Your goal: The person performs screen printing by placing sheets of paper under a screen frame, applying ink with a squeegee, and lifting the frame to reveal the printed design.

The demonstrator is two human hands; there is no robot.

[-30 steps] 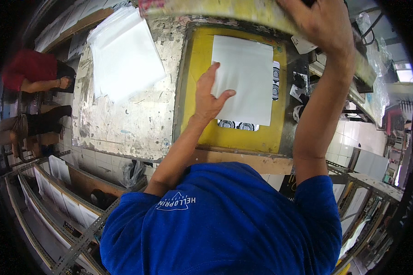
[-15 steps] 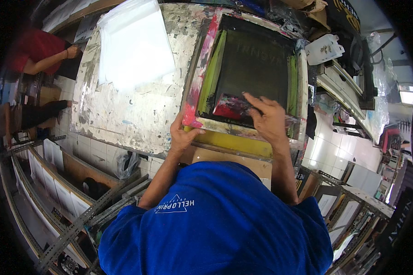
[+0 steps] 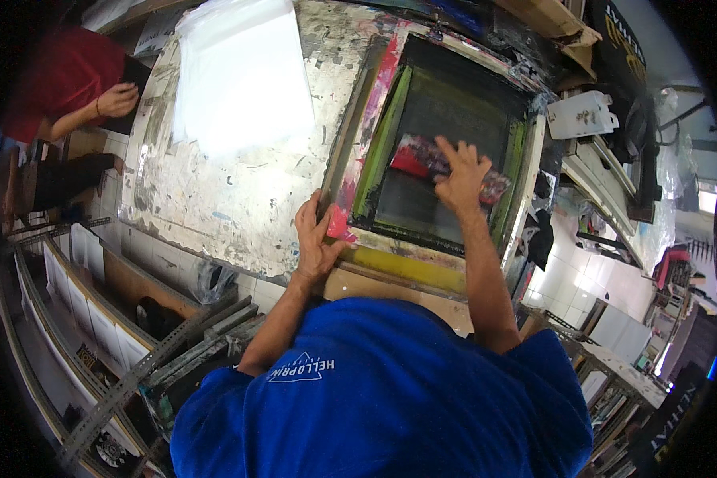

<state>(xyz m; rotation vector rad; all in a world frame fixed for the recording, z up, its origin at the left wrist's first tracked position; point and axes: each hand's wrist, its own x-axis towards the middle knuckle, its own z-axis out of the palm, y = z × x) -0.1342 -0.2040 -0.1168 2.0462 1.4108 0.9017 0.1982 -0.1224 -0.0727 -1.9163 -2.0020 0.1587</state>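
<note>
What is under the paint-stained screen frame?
Part of a yellow board shows beneath the near edge of the screen frame. Whatever else lies under the frame and its dark mesh is covered and cannot be seen.

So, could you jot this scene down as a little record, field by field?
Left hand: at the near left corner of the paint-smeared frame
Right hand: holding a red-smeared squeegee at the dark screen
Below the frame: yellow panel, near edge showing
Left of the frame: white sheets on a stained table
Far left: another person's red sleeve
</note>
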